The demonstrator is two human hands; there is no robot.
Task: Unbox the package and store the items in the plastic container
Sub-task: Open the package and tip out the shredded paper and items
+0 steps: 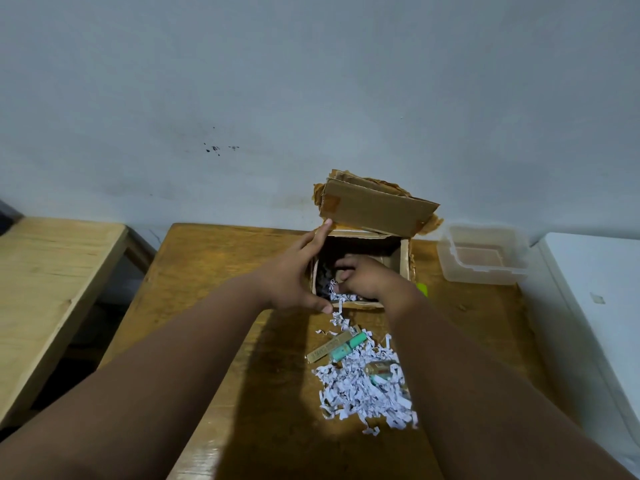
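Head view: the right hand (360, 277) is inside the open cardboard box (403, 263), fingers curled down among the packing; whether they have closed on an item or only on loose filler cannot be told, because the fingertips are buried in the dark interior. The left hand (294, 275) is spread open against the box's left wall, index finger reaching up to the far corner and thumb lying along the near edge, holding nothing; this bracing probably keeps the light box from sliding while the other hand digs. The box flap (375, 211) stands tilted back toward the wall, leaving the opening clear. A trail of shredded paper (360, 386) spills over the near rim and spreads into a heap on the wooden table (214, 271) in front of the box. Three items lie in or beside that heap: a flat gold packet (323, 349), a green tube (348, 346) touching it, and a small gold-and-green jar (379, 370) partly sunk in the shreds (their labels are too small to read). The clear plastic container (483, 259) sits open to the right of the box, near the table's far right corner, and appears empty, so storing has not yet begun. A small bright green object (422, 289) shows just past the right wrist; its identity cannot be determined.
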